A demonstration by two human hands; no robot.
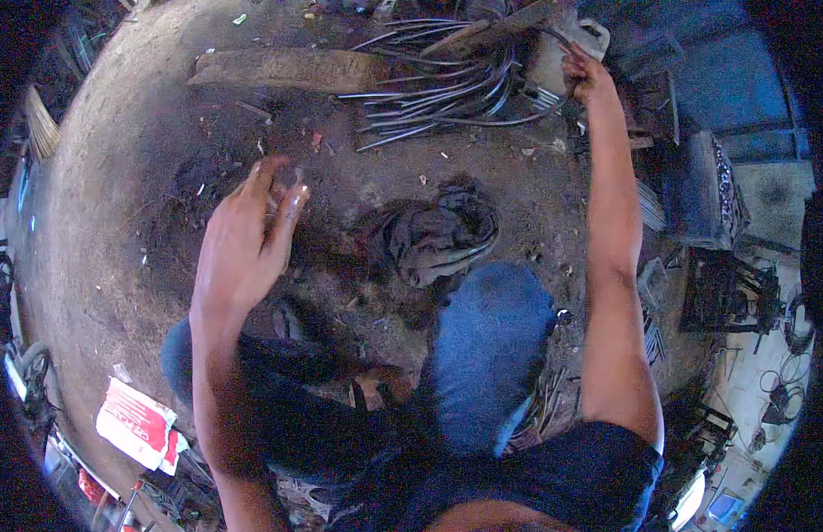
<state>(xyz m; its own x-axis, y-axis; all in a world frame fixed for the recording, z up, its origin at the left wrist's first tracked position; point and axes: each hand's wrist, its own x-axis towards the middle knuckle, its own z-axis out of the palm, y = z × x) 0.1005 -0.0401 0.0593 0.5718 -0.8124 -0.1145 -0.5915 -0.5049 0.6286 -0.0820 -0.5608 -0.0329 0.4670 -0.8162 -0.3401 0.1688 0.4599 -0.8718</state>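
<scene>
My right hand (585,76) is stretched far forward at the upper right. Its fingers are closed around a thin, dark, bent rod (555,35), beside a heap of thin metal rods (464,99). My left hand (243,232) hovers over the dirt floor at the left, with thumb and fingers apart and nothing visible between them. The fingertips are slightly blurred. A crumpled dark cloth (442,232) lies on the ground between my arms, in front of my bent knee (495,341).
A long wooden plank (287,69) lies left of the rods. A grey block-like thing (553,64) stands behind them. On the right are a dark metal box (695,199) and black machine parts (735,293). A red and white sack (136,424) lies at lower left.
</scene>
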